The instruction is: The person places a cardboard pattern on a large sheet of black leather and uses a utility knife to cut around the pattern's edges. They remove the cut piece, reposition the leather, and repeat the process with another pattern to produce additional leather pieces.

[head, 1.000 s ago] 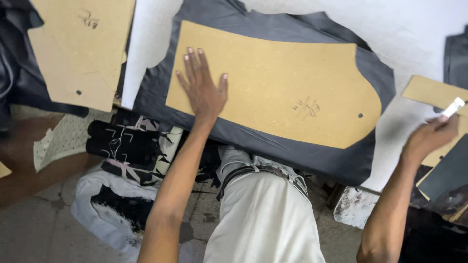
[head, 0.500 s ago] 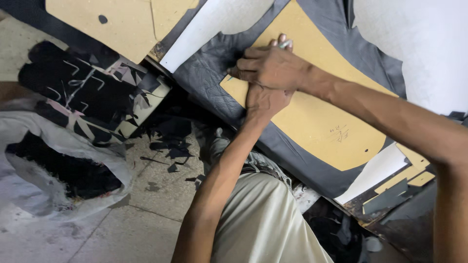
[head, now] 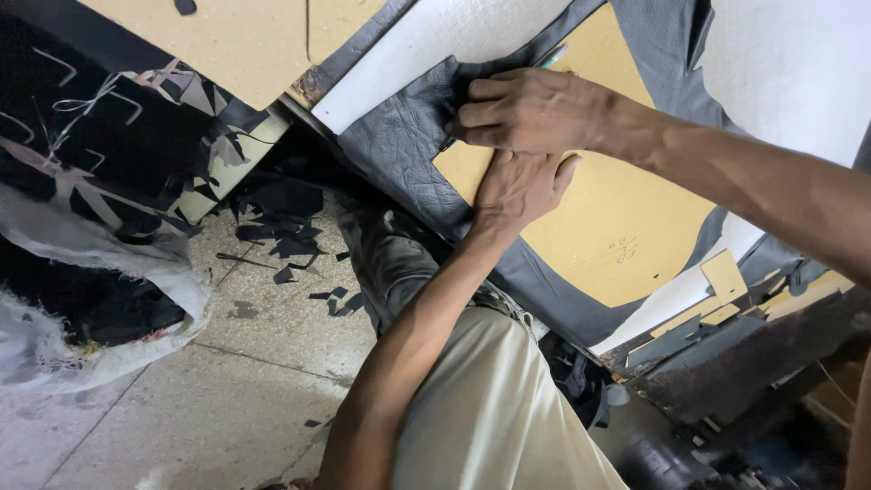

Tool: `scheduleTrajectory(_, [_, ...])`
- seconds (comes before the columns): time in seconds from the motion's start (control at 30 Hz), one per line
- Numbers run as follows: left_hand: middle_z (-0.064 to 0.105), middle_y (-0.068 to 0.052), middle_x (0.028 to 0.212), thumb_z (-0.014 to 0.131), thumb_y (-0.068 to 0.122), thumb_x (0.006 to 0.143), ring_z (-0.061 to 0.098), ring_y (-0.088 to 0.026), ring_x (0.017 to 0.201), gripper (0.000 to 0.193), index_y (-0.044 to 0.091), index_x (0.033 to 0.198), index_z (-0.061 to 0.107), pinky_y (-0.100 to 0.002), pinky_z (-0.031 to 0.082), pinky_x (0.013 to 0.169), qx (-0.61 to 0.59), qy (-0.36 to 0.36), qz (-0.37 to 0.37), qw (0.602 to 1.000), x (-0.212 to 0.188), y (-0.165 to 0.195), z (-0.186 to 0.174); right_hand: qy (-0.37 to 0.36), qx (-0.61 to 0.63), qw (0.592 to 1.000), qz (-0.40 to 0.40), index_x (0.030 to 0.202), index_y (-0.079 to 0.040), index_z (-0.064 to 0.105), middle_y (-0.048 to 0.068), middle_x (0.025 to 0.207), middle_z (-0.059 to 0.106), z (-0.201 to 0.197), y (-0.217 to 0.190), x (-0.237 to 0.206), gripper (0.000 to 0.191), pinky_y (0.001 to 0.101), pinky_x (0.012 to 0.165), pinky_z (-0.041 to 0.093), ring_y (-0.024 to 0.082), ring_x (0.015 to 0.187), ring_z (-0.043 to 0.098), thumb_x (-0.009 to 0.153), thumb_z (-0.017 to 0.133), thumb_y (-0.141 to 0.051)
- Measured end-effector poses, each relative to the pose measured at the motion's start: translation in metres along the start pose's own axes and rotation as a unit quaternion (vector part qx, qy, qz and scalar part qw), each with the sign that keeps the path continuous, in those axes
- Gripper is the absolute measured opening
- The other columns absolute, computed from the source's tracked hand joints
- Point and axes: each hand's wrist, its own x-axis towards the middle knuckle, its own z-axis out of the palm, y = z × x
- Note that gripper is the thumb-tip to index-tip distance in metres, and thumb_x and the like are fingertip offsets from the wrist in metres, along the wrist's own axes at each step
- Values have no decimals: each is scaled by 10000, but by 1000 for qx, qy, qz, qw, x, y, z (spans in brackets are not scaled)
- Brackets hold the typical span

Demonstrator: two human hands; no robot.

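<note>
My right hand (head: 526, 111) comes in from the right edge of the frame and sits near the top centre, fingers curled together and pinching a slim pen-like marker (head: 551, 57) whose pale tip pokes out above my knuckles. Just below it my left hand (head: 519, 184) lies flat, fingers pressed side by side, palm bearing down on the tan cardboard pattern (head: 617, 218); the two hands touch at the pattern's left edge.

The largest thing here is the white table top (head: 798, 73), filling the upper right. Over it spreads the dark grey leather piece (head: 399, 145), wrinkled, running from top centre down toward the lower right. The cardboard pattern rests on that leather, in the middle right of the frame, with grey showing around its left and lower edges.

A second tan pattern board (head: 227, 41) lies across the upper left. Below it, at the left edge, a white sack (head: 109, 299) holds black scraps. The speckled floor (head: 227, 399) takes the lower left, with small black leather offcuts (head: 281, 245) scattered on it near the centre left. Small tan pattern bits (head: 726, 272) sit at the right, beside the leather's lower end.
</note>
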Motion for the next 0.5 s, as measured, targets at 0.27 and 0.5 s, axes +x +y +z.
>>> scheduleTrajectory(0.27, [472, -185, 1563, 456, 385, 1107, 443, -297, 1443, 568, -2, 1521, 456, -467, 325, 1203, -135, -124, -6, 983, 5, -4, -9, -23, 1, 1000, 7, 980, -114, 687, 0, 1027, 558, 33, 3, -21, 302, 300, 863, 535, 199, 1028, 545, 695, 701, -213])
scheduleTrajectory(0.5, [431, -122, 1624, 518, 284, 1012, 481, -247, 1481, 631, 49, 1576, 362, -407, 328, 1253, -50, -9, 21, 999, 12, -5, -23, -746, -396, 476, -245, 1037, -173, 716, -5, 1187, 615, -2, -52, 61, 315, 290, 941, 526, 176, 1139, 568, 748, 643, -273])
